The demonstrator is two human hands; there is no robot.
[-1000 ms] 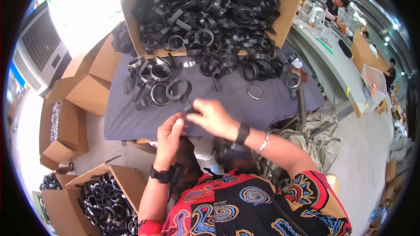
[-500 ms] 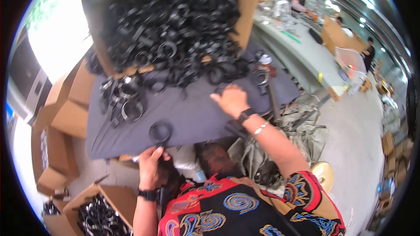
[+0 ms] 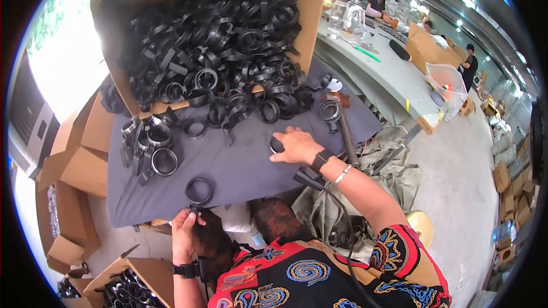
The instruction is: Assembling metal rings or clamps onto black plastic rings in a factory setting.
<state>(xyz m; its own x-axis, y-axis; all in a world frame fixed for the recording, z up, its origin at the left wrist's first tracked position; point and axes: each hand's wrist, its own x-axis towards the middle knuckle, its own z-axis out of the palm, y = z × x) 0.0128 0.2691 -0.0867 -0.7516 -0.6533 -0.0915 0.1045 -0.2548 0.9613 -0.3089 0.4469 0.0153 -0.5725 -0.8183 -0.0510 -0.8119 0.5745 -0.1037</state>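
Near the front edge of the table, my left hand point(image 3: 184, 228) pinches the short stem of a black ring point(image 3: 199, 191), its hoop tilted up above the cloth. Further right, my right hand point(image 3: 295, 147) lies low over the dark grey cloth point(image 3: 240, 162), fingers curled round another black ring point(image 3: 277, 145) that is mostly hidden by them. Left of centre lies a small group of black rings with silver inner bands point(image 3: 164, 161). A hammer point(image 3: 345, 131) with a rusty head lies right of my right hand, beside a silver-lined ring point(image 3: 329, 112).
A tipped cardboard box point(image 3: 317, 20) spills a big heap of black rings point(image 3: 222, 51) onto the table's far side. Another open carton point(image 3: 151, 271) with rings stands at lower left. A black cable point(image 3: 342, 205) hangs by my right forearm. People work at a long table point(image 3: 394, 91) beyond.
The view has shifted, so the table sits slightly lower and more left. The ring under my right hand has come a little nearer to me. My left hand keeps its ring.
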